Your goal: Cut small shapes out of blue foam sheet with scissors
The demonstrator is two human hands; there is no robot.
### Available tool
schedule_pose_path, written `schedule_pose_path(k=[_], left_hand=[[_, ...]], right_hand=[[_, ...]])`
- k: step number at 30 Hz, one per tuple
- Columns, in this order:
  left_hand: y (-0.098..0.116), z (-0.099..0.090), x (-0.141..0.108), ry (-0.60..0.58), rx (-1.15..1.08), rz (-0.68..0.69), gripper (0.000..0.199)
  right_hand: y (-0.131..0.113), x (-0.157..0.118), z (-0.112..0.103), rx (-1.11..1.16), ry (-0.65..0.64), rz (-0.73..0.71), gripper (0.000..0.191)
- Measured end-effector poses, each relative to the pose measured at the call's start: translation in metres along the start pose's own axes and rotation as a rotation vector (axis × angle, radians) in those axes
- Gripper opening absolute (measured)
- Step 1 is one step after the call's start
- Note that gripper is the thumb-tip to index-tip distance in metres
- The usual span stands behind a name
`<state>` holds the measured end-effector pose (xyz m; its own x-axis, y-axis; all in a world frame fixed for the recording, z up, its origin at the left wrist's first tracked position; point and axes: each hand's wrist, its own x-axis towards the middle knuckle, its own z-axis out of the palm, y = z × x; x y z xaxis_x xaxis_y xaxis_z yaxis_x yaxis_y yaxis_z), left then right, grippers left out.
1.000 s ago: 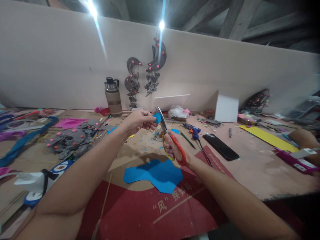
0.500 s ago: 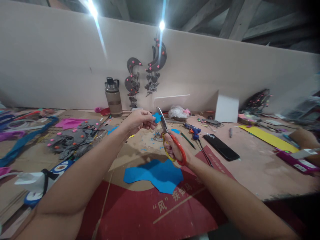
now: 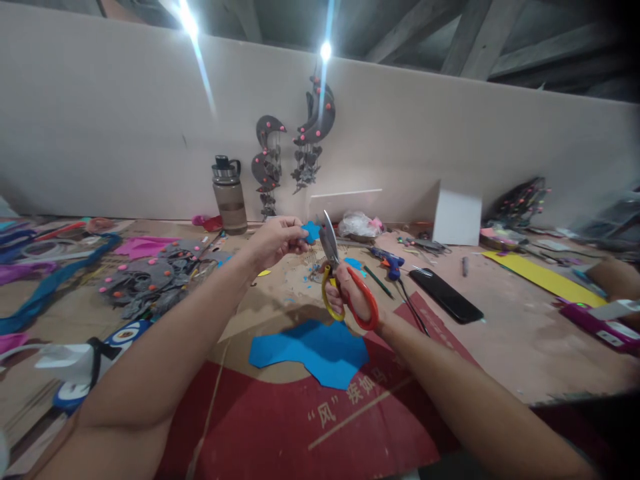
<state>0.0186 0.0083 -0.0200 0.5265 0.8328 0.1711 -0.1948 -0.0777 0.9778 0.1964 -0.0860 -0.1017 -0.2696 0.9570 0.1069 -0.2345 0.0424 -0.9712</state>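
Between the fingertips of my left hand is a small blue felt piece, roughly star-shaped. My right hand grips a pair of scissors with one red and one yellow handle loop. The blades point up and stand apart, just right of the blue piece. Below my hands, a larger blue felt sheet with cut edges lies on red and brown cardboard. Small blue scraps are scattered behind it.
A blue glue gun, a green pencil and a black phone lie to the right. A water bottle stands at the wall. Grey felt pieces pile up on the left. Another person's arm shows at far right.
The scissors' blades have opened wider and moved slightly right, away from the blue piece. My left hand still holds the piece, which has turned a little.
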Motion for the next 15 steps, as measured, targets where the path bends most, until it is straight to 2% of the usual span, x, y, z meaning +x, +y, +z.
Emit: schedule_pose_path(k=[4, 9, 15], left_hand=[[-0.005, 0.002, 0.003, 0.026, -0.033, 0.002, 0.026], [-0.014, 0.007, 0.006, 0.065, -0.133, 0.077, 0.031], [-0.021, 0.012, 0.006, 0.124, -0.143, 0.048, 0.028]], right_hand=[[0.000, 0.003, 0.000, 0.029, 0.079, -0.027, 0.046], [-0.001, 0.004, 0.002, 0.015, 0.113, -0.073, 0.042], [-0.006, 0.005, 0.006, -0.022, 0.195, -0.110, 0.041]])
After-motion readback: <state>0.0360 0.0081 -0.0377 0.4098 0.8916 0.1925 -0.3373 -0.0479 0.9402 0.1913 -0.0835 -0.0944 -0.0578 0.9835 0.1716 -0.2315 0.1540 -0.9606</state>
